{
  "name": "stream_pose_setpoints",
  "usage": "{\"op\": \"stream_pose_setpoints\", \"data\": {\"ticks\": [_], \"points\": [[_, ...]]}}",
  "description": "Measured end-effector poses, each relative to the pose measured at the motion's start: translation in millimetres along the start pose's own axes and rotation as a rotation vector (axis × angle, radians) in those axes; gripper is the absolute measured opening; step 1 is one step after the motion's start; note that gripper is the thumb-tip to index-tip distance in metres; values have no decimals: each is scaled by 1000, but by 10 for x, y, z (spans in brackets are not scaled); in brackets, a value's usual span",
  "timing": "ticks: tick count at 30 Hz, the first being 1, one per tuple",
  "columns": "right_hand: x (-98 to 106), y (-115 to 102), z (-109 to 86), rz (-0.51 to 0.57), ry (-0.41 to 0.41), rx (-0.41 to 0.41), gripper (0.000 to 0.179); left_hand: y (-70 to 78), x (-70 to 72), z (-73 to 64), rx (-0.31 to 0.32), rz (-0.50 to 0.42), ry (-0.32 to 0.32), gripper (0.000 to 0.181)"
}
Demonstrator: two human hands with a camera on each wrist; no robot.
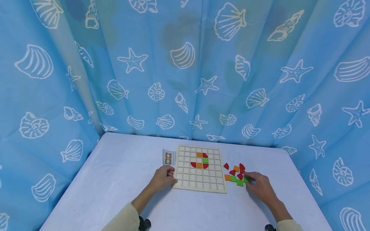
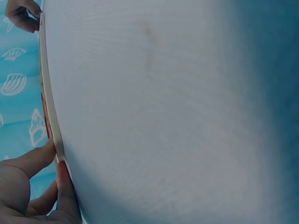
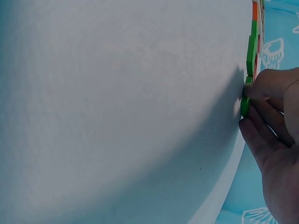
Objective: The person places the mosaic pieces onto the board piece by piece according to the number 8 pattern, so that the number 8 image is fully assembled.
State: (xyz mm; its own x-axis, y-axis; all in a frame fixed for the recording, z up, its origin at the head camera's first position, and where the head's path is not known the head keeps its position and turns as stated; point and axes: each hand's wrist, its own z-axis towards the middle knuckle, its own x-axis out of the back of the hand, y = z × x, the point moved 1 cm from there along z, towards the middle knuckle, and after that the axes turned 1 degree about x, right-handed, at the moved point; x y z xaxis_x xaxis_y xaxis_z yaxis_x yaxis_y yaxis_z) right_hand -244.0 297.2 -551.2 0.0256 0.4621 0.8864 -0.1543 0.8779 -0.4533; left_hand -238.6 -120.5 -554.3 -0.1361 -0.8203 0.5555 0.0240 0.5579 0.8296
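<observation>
There was one grid board [image 1: 199,184] and one printed card [image 1: 169,158]; the board bore three red quarter-rounds [image 1: 193,165], two orange squares [image 1: 199,154] and one green square [image 1: 205,160]; beside it were two loose orange squares [image 1: 227,177], three loose green pieces [image 1: 233,178] and at least four loose red quarter-rounds [image 1: 226,166], their overlap hiding the exact count.

A blue curtain [image 1: 162,73] hangs in soft vertical folds behind the table [image 1: 130,170] and along its left and right sides. White outlines of scallops [image 1: 229,22], spiral shells [image 1: 34,125] and starfish [image 1: 133,60] are scattered over the fabric, with dull, darker patches towards the top. The table has a plain white surface, evenly lit, with soft-edged shadows falling on it.
</observation>
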Motion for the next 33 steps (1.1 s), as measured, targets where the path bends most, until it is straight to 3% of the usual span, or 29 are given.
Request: {"op": "stream_pose_setpoints", "data": {"ticks": [8, 14, 21, 33], "points": [[-44, 48, 18, -12, 3, 3, 46, 16, -3, -12, 10, 6, -2, 41], [-13, -38, 42, 26, 39, 22, 46, 15, -12, -12, 17, 6, -8, 41], [-68, -362, 284, 103, 89, 103, 41, 9, 5, -12, -4, 3, 1, 42], [-416, -950, 689, 209, 33, 90, 45, -42, -12, 15, -32, 0, 6, 42]]}}
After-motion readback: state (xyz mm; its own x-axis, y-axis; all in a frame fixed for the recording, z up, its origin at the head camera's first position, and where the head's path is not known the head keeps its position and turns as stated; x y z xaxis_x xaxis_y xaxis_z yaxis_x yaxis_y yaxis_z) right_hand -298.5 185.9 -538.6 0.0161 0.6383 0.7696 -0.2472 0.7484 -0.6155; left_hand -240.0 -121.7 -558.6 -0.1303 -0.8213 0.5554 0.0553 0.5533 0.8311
